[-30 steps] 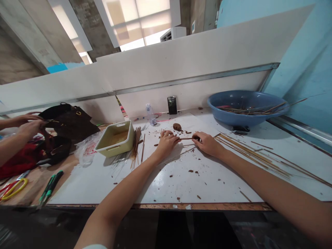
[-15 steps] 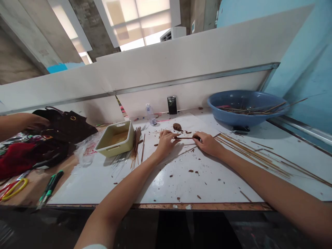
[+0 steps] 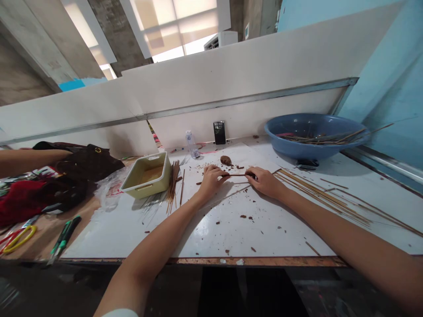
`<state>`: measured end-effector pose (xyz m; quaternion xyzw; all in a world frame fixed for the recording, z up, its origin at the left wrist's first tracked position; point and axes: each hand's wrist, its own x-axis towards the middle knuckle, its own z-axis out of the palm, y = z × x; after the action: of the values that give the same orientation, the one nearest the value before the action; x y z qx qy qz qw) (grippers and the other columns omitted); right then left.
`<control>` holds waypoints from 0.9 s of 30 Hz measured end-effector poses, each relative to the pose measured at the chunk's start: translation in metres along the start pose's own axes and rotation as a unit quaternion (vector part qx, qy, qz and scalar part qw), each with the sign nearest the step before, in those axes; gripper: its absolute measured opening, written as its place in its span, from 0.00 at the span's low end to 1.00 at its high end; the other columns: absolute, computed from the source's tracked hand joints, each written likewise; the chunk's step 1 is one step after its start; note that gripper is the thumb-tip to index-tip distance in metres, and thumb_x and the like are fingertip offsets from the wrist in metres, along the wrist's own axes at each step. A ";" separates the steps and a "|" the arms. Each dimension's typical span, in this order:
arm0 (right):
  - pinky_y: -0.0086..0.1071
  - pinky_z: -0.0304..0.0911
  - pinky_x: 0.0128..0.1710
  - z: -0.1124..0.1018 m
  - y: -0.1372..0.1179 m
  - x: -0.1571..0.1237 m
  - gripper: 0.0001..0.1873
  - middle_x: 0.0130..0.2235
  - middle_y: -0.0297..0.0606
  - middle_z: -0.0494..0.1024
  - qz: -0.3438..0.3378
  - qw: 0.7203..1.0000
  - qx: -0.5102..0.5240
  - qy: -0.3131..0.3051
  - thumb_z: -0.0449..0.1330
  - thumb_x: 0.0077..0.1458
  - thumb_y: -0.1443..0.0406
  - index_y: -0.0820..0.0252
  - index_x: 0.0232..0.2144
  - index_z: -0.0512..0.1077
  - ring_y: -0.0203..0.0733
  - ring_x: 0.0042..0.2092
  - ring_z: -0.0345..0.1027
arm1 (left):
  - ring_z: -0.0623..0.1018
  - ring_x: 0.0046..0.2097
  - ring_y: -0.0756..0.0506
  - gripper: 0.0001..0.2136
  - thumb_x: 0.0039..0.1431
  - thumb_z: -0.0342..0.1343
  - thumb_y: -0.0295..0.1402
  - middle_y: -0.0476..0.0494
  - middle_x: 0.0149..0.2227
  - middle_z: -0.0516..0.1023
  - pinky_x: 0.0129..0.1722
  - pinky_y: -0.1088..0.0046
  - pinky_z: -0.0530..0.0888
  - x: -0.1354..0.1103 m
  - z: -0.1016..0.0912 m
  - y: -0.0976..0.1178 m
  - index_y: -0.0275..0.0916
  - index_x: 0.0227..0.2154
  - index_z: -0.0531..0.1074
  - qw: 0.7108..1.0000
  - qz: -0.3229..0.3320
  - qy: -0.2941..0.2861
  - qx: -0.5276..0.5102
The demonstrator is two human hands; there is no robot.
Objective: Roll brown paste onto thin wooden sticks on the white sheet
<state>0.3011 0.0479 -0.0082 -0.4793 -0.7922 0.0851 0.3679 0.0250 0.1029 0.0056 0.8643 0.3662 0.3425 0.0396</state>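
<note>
**Thin brown stick (image 3: 236, 175) pinched between left hand (image 3: 211, 181) and right hand (image 3: 264, 182)**

The stick is held at 12 o'clock above the white worktop (image 3: 257, 233), its long axis lying level from 9 to 3 o'clock. Each end is gripped by the fingers of one hand, so neither hand is clearly nearer, and both tips are hidden. Brown crumbs (image 3: 243, 216) are scattered across the worktop. Just beyond, a brown lump (image 3: 225, 160) is seen at 12 o'clock. Farther off, a cream tray (image 3: 145, 176) lies at 11 o'clock and a blue bowl (image 3: 313, 152) at 1 o'clock. At 9 o'clock, a co-worker's arm (image 3: 33, 160) is cut off by the frame, its hand hard to make out against a dark bag (image 3: 92, 165).
</note>
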 end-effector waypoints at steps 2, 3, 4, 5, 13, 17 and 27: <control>0.45 0.71 0.52 -0.001 -0.002 0.000 0.09 0.43 0.45 0.83 0.001 1.000 -0.001 0.001 0.57 0.71 0.60 0.53 0.44 0.76 0.53 0.45 0.77 | 0.79 0.52 0.36 0.05 0.71 0.68 0.37 0.42 0.41 0.89 0.58 0.51 0.69 0.001 -0.001 0.000 0.46 0.42 0.89 1.000 0.000 -0.001 0.002; 0.46 0.72 0.52 -0.002 -0.002 0.000 0.09 0.43 0.45 0.83 0.000 1.000 -0.001 0.002 0.57 0.71 0.61 0.53 0.44 0.77 0.53 0.45 0.77 | 0.79 0.52 0.36 0.05 0.72 0.67 0.38 0.41 0.41 0.89 0.58 0.50 0.69 0.001 -0.001 -0.001 0.46 0.41 0.89 1.000 0.000 -0.003 0.004; 0.46 0.72 0.53 -0.002 -0.002 0.001 0.09 0.44 0.46 0.84 0.000 1.000 -0.001 0.002 0.57 0.71 0.61 0.54 0.44 0.77 0.53 0.45 0.77 | 0.79 0.53 0.35 0.06 0.72 0.67 0.38 0.41 0.41 0.89 0.58 0.50 0.69 0.001 -0.002 -0.001 0.47 0.41 0.89 1.000 0.000 -0.006 0.006; 0.46 0.72 0.53 -0.002 -0.003 0.001 0.09 0.44 0.46 0.84 0.000 1.000 0.000 0.001 0.57 0.71 0.61 0.54 0.44 0.77 0.53 0.45 0.77 | 0.79 0.53 0.35 0.06 0.72 0.67 0.38 0.41 0.42 0.89 0.58 0.50 0.69 0.002 -0.002 -0.001 0.47 0.41 0.89 1.000 0.000 -0.008 0.008; 0.45 0.71 0.53 -0.006 -0.002 0.002 0.08 0.44 0.46 0.83 -0.001 1.000 0.002 -0.003 0.56 0.71 0.61 0.54 0.44 0.75 0.53 0.46 0.77 | 0.78 0.53 0.35 0.07 0.73 0.66 0.39 0.41 0.42 0.89 0.58 0.50 0.69 0.000 -0.001 -0.003 0.46 0.42 0.88 1.000 0.001 -0.007 0.006; 0.45 0.71 0.54 -0.007 -0.001 0.003 0.08 0.44 0.45 0.83 0.001 1.000 0.002 -0.004 0.57 0.71 0.61 0.54 0.43 0.76 0.53 0.46 0.77 | 0.78 0.52 0.36 0.05 0.71 0.67 0.36 0.42 0.40 0.88 0.58 0.51 0.68 0.000 0.000 -0.003 0.46 0.41 0.88 1.000 0.002 -0.007 0.000; 0.47 0.72 0.54 -0.006 0.014 0.003 0.09 0.45 0.46 0.84 0.005 1.000 -0.018 0.004 0.56 0.71 0.61 0.54 0.45 0.77 0.54 0.47 0.78 | 0.77 0.54 0.34 0.07 0.73 0.65 0.37 0.41 0.43 0.89 0.60 0.48 0.68 -0.001 -0.001 -0.007 0.46 0.41 0.87 1.000 -0.010 0.012 0.009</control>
<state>0.3144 0.0563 -0.0095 -0.4900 -0.7900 0.0702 0.3619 0.0197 0.1078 0.0034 0.8568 0.3786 0.3488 0.0310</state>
